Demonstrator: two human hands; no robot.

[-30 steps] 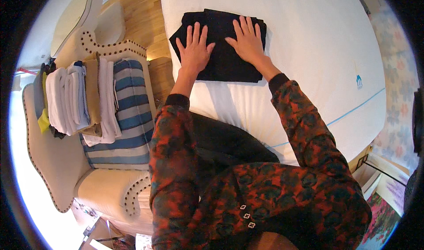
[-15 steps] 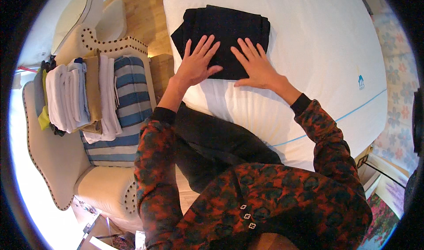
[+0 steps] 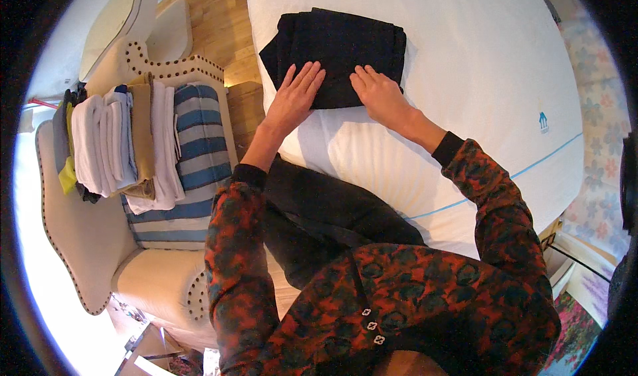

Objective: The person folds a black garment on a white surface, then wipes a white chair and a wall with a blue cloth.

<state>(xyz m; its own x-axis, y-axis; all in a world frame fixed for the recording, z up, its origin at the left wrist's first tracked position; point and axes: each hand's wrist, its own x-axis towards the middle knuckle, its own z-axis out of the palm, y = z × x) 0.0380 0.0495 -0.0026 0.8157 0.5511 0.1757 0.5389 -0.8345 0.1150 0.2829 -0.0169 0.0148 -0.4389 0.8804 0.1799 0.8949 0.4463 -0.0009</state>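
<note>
A folded black garment (image 3: 345, 44) lies on the white-covered bed in front of me, its layers uneven at the left side. My left hand (image 3: 296, 100) is closed on its near edge towards the left, fingers on top of the cloth. Farther right, my right hand (image 3: 383, 99) grips the same edge with its fingers pressed together. Neither thumb shows; both seem to be tucked at or under the edge. What kind of garment it is, I cannot tell.
To my left, a beige studded armchair (image 3: 80, 223) holds a row of folded clothes (image 3: 106, 143), white, tan, grey and yellow-green, beside a blue-and-grey striped cushion (image 3: 199, 137). The white bed (image 3: 478, 77) stretches far and right. Wooden floor (image 3: 222, 27) shows between chair and bed.
Both hands have drawn back to the garment's near edge, their spread fingers now together and thumbs out of sight. That near edge has shifted slightly away from me.
</note>
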